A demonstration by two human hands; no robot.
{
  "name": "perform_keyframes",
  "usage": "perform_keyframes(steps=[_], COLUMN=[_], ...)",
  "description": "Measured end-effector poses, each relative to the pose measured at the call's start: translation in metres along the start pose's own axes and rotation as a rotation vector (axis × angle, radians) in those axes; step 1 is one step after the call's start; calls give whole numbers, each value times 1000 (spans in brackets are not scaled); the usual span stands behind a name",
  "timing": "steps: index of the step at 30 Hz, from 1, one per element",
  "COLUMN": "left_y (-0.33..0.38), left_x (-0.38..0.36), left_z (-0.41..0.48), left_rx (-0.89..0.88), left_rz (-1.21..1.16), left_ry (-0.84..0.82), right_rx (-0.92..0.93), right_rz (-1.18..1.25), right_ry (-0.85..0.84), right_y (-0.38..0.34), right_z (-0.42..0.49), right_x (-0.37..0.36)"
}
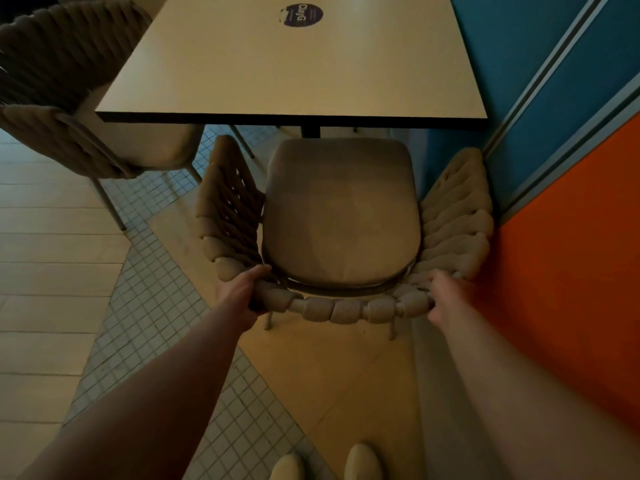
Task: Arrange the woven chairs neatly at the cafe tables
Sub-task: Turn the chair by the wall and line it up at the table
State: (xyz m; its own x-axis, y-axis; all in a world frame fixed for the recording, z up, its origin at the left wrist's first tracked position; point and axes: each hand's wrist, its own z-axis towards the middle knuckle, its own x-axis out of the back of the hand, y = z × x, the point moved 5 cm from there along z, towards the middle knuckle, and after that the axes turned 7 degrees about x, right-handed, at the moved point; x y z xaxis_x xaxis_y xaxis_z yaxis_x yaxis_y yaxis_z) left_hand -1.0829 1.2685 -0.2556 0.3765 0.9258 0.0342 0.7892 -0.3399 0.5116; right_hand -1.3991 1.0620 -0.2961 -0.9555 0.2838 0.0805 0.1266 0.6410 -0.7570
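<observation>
Chair (341, 216) sits at the desk's (294, 64) near edge, seat front close to the edge, back rim toward me. My left grip (242, 292) is wrapped round the rim's left end. Right grip (441, 296) is curled over its right end. Chair's right arm is near the wall (571, 237). Second chair (69, 98) stands at the desk's left side, partly tucked under.
</observation>
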Motion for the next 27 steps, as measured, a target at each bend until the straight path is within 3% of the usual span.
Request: perform_keyframes(steps=[15, 27], left_y=[-43, -35], left_x=[27, 36], left_z=[-35, -33], left_rx=[-10, -32], left_rz=[-44, -12], left_ry=[-14, 48], right_rx=[-26, -46], right_rz=[-75, -52], right_ry=[28, 18], right_y=[-23, -7], right_z=[-99, -96], right_x=[41, 36])
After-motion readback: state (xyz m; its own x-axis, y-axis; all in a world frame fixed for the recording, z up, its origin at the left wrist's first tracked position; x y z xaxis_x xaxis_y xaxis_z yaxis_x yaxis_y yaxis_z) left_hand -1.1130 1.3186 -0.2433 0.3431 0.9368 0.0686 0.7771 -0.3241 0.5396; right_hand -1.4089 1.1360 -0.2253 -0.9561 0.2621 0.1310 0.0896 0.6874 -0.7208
